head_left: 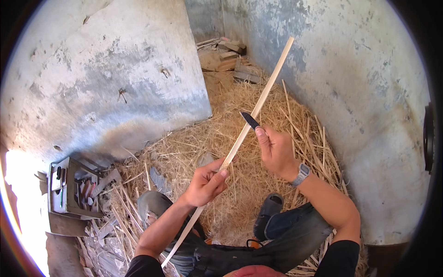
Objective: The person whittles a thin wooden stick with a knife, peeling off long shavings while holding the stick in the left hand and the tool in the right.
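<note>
A long pale strip, bamboo or wood, (271, 81) runs slantwise across the view, from low beside my left forearm up to the far right. My left hand (206, 183) is closed round it near its middle. In my right hand (278, 150) is a knife with a dark blade (249, 120); the fist hides its handle. The blade lies across the strip, farther along than my left hand, and appears to touch it. A wristwatch (302, 174) sits on my right wrist.
Shavings (226, 203) cover the floor around my legs. Loose strips (318, 152) lean along the right wall (360, 115). At the left stands a small wooden box (69, 184) with tools in it. Wood blocks (230, 48) are piled in the far corner, past the left wall's edge (203, 87).
</note>
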Available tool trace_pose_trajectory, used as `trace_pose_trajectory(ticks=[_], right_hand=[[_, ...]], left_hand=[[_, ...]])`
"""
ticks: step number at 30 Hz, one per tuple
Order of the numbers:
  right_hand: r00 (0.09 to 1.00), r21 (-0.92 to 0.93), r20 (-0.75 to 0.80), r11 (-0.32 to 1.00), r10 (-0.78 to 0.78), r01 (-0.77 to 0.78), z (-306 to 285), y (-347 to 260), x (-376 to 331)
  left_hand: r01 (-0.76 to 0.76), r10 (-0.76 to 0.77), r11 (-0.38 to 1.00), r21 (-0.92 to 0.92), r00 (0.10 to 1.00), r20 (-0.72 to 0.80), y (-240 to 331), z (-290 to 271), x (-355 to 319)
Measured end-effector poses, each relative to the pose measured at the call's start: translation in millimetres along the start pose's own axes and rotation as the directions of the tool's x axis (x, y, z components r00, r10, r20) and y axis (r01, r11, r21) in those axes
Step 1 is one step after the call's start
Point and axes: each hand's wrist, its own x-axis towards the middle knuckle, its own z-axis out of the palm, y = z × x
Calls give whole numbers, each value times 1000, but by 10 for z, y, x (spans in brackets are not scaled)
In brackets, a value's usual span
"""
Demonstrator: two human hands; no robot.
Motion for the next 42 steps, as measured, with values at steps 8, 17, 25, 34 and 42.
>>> trace_pose_trajectory(ticks=[8, 17, 25, 34, 42], right_hand=[[1000, 28, -1, 999, -19, 19, 115, -81, -76], [999, 38, 27, 999, -20, 19, 130, -103, -126], [998, 31, 43, 999, -35, 34, 136, 3, -104], [995, 25, 99, 999, 23, -26, 186, -236, -199], [987, 26, 159, 1000, 5, -9, 206, -141, -155]], left_hand=[[31, -31, 999, -39, 999, -4, 22, 6, 3], [6, -3, 992, -126, 1000, 21, -34, -32, 26], [23, -21, 995, -98, 999, 29, -35, -47, 47], [5, -1, 989, -147, 1000, 22, -17, -27, 50], [19, -18, 989, -149, 1000, 8, -88, -55, 64]])
